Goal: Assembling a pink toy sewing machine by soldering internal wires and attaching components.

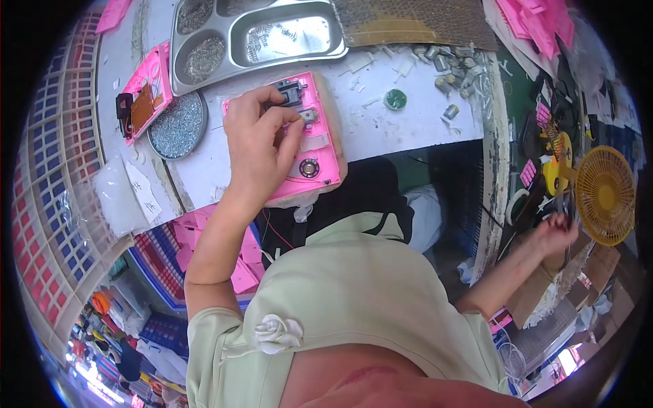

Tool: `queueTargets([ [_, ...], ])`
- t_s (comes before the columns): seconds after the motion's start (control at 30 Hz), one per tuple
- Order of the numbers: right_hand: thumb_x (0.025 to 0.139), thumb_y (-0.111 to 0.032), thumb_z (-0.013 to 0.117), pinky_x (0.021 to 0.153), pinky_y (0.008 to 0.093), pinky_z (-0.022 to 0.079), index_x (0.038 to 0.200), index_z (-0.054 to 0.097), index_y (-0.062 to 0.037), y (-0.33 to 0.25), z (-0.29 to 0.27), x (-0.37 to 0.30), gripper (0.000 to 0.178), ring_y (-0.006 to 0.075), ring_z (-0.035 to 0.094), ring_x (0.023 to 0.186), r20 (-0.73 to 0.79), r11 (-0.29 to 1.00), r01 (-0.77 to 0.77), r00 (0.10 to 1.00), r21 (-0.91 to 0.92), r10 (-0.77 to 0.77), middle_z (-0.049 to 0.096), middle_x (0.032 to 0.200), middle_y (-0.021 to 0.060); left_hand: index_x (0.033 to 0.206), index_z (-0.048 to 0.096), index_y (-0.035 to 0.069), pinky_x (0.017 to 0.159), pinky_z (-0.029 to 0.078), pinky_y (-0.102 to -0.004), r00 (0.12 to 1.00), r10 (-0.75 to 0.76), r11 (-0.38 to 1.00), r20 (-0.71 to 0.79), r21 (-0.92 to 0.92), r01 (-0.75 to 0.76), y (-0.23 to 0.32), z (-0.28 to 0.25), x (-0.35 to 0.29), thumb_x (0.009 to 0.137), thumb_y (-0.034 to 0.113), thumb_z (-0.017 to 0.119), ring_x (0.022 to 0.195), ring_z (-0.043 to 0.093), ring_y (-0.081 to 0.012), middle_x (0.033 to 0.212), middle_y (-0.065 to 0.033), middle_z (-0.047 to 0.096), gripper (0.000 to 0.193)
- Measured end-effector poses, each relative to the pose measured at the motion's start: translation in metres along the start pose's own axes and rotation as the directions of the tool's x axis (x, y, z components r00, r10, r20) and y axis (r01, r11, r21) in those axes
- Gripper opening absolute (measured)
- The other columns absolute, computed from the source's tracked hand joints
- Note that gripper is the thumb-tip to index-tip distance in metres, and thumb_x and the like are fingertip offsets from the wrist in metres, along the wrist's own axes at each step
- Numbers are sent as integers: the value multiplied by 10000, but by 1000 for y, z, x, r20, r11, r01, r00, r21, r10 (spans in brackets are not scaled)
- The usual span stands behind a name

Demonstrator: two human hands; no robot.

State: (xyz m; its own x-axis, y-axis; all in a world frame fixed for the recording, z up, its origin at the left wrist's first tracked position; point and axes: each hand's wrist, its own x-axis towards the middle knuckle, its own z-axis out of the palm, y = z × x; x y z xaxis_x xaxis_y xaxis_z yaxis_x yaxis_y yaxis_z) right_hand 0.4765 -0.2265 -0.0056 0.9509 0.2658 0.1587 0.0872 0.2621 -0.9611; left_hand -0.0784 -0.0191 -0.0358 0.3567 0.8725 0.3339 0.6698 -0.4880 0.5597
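A pink plastic casing [325, 146] lies on a pale block at the table's front edge. My left hand [262, 139] reaches over it, thumb and forefinger closed on a small silvery motor [310, 116] seated in the casing. Just above the fingertips sits a dark grey mechanism [291, 94]. A round black speaker [309, 168] with thin wires is fitted lower in the same casing. Far to the right, beside the yellow fan, my right hand [554, 234] is raised with curled fingers. Whatever they hold there is too small and blurred to make out.
A metal compartment tray [289, 57] of springs stands behind the casing, with a round dish of screws [178, 126] to its left. Loose motors [449, 75] and a green-filled cap [395, 99] lie rightward. A yellow fan [605, 195] stands near my right hand.
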Motion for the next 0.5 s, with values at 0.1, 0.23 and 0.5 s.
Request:
queueTargets([
  [0.1,903,-193,576,478,288,397,925,597,-11,-21,-13,-19,184,175,514,628,385,925,-184,922,334,45,565,734,108,843,701,66,900,408,-417,1000,-8,1000,-30,25,9,0,4,-4,753,82,788,1028,537,-303,1107,-114,602,126],
  [0.23,889,-112,627,713,319,551,1124,636,35,9,97,-123,278,210,644,837,364,966,-217,918,139,154,679,966,147,828,698,107,879,374,-437,997,30,999,-66,14,-29,-4,16,-3,719,110,804,1026,539,-304,1116,-86,605,152],
  [0.5,769,1,823,511,254,391,982,663,-4,45,210,-243,266,102,533,574,980,995,98,200,-15,-5,612,701,47,831,690,131,886,350,-423,997,14,998,-75,56,-10,-2,18,-5,715,128,815,1034,533,-288,1123,-72,603,170],
])
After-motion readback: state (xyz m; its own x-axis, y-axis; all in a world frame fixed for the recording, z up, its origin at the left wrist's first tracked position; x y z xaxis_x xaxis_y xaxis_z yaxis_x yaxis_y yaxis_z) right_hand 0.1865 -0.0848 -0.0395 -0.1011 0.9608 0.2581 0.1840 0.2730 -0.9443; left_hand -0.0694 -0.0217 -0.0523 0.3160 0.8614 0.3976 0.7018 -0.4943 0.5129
